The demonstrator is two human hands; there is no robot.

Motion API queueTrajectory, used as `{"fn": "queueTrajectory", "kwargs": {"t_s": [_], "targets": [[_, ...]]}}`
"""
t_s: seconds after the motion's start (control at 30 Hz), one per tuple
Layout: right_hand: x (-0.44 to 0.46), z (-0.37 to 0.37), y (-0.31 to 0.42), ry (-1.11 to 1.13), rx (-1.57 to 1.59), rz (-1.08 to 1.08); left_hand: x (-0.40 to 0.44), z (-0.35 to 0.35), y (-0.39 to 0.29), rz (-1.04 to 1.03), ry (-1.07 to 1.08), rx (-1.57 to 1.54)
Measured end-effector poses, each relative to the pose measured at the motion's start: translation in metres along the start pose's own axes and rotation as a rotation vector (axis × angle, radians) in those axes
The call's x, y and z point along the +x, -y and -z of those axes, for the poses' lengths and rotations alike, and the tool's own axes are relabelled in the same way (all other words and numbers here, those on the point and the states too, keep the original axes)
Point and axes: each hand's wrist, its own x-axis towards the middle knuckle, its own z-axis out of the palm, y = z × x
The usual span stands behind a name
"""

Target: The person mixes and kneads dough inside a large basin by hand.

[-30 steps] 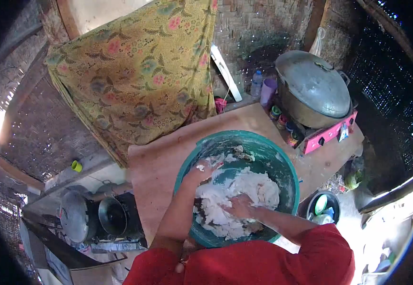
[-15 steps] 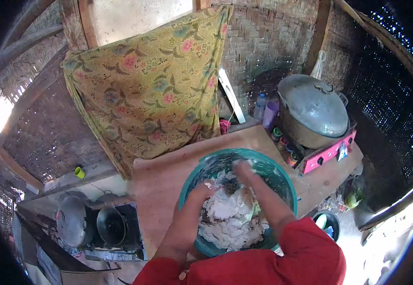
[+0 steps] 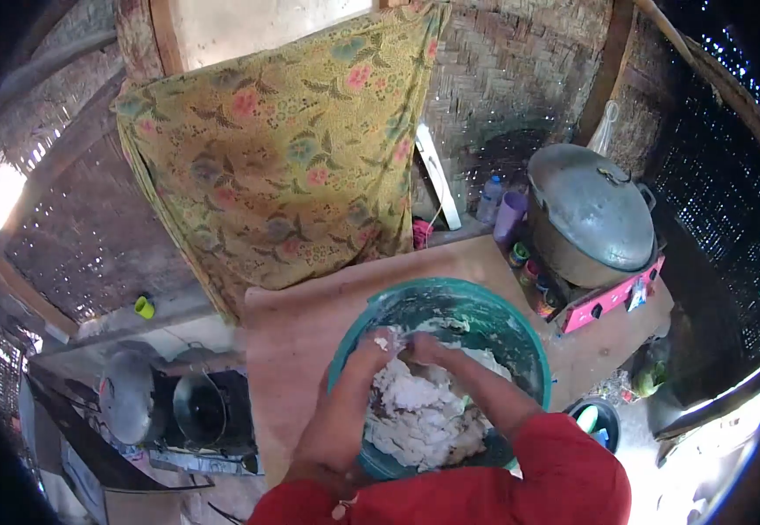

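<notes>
A wide green basin holds a rough, lumpy mass of white dough, with white smears up the inner wall. My left hand is inside the basin near its left rim, fingers curled on dough, with white bits stuck to them. Close beside it, almost touching, my right hand reaches across above the far part of the mass. Its fingers are bent in toward the left hand around dough, their tips partly hidden.
The basin stands on a wooden table. To the right, a large lidded pot sits on a pink stove, near a purple cup and a water bottle. At lower left are a pot and a dark pan. A patterned cloth hangs behind.
My right hand has come left and nearer, from the basin's far wall to beside my left hand. My left hand stays near the left rim. The view has shifted slightly.
</notes>
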Motion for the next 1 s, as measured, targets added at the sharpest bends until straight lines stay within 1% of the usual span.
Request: {"fn": "queueTrajectory", "kwargs": {"t_s": [0.03, 0.07, 0.1, 0.13, 0.17, 0.2, 0.23, 0.27, 0.3, 0.33, 0.37, 0.4, 0.47, 0.5, 0.53, 0.6, 0.63, 0.67, 0.73, 0.77, 0.8, 0.87, 0.9, 0.93, 0.97, 1.0], "targets": [[-0.015, 0.020, 0.012, -0.209, -0.081, -0.146, -0.004, 0.003, -0.001, -0.025, -0.039, -0.023], [-0.018, 0.028, -0.007, -0.226, 0.259, -0.363, -0.008, 0.000, 0.001, -0.047, -0.075, -0.056], [-0.025, 0.038, -0.037, -0.234, 0.599, -0.581, 0.002, -0.026, 0.021, -0.028, -0.160, 0.048], [-0.038, 0.048, -0.063, -0.107, -0.115, -0.463, 0.004, -0.024, 0.025, -0.022, -0.151, 0.042], [-0.044, 0.052, -0.078, -0.019, -0.302, -0.423, 0.005, -0.017, 0.025, -0.051, -0.100, -0.011], [-0.037, 0.050, -0.079, 0.039, -0.276, -0.407, 0.008, -0.009, 0.021, -0.085, -0.050, -0.067], [-0.027, 0.048, -0.071, 0.070, -0.189, -0.401, 0.007, 0.003, 0.010, -0.112, -0.081, -0.036], [-0.012, 0.043, -0.055, 0.119, -0.031, -0.405, 0.010, 0.000, 0.009, -0.114, -0.083, -0.050], [0.000, 0.038, -0.033, 0.217, 0.153, -0.417, 0.012, -0.004, 0.010, -0.103, -0.145, -0.039], [0.007, 0.039, -0.006, 0.369, 0.370, -0.453, 0.015, -0.009, 0.011, -0.092, -0.203, -0.023], [0.012, 0.041, 0.019, 0.501, 0.542, -0.468, 0.023, -0.007, 0.011, -0.123, -0.080, -0.082], [0.015, 0.045, 0.038, 0.563, 0.636, -0.434, 0.021, -0.007, 0.008, -0.126, -0.080, -0.081], [0.019, 0.036, 0.032, 0.405, 0.528, -0.081, 0.006, 0.000, 0.006, -0.113, -0.118, -0.250], [0.020, 0.031, 0.029, 0.241, 0.400, 0.260, 0.008, 0.008, 0.001, -0.021, -0.007, -0.202], [0.022, 0.035, 0.002, 0.306, 0.014, 0.344, 0.006, 0.008, 0.002, -0.017, 0.002, -0.196], [0.011, 0.040, -0.081, 0.355, -0.288, 0.246, 0.002, 0.003, 0.008, -0.138, -0.150, -0.167], [0.007, 0.045, -0.100, 0.346, -0.205, 0.076, 0.004, 0.000, 0.012, -0.131, -0.188, -0.152], [0.008, 0.034, -0.106, 0.362, -0.206, 0.074, 0.008, -0.002, 0.015, -0.125, -0.183, -0.166], [0.004, 0.022, -0.095, 0.524, 1.041, -0.343, 0.009, 0.010, 0.010, -0.063, -0.122, -0.131], [0.030, -0.013, -0.131, 1.021, 1.503, -0.319, 0.010, 0.013, 0.009, -0.056, -0.118, -0.142], [0.033, -0.020, -0.118, 1.035, 1.502, -0.326, 0.009, 0.016, 0.007, -0.074, -0.147, -0.136], [0.032, -0.037, -0.068, 0.592, 1.334, -0.710, 0.011, 0.005, 0.014, -0.079, -0.168, -0.131], [0.035, -0.062, -0.083, 0.600, 1.335, -0.709, 0.021, -0.009, 0.027, -0.081, -0.177, -0.156], [0.033, -0.062, -0.073, 0.631, 1.302, -0.695, 0.024, -0.018, 0.032, -0.081, -0.189, -0.184], [0.032, -0.057, -0.059, 0.694, 1.247, -0.651, 0.017, -0.004, 0.020, -0.033, -0.099, -0.160], [0.026, -0.048, -0.048, 0.754, 1.193, -0.589, 0.018, -0.008, 0.023, -0.034, -0.101, -0.159]]}}
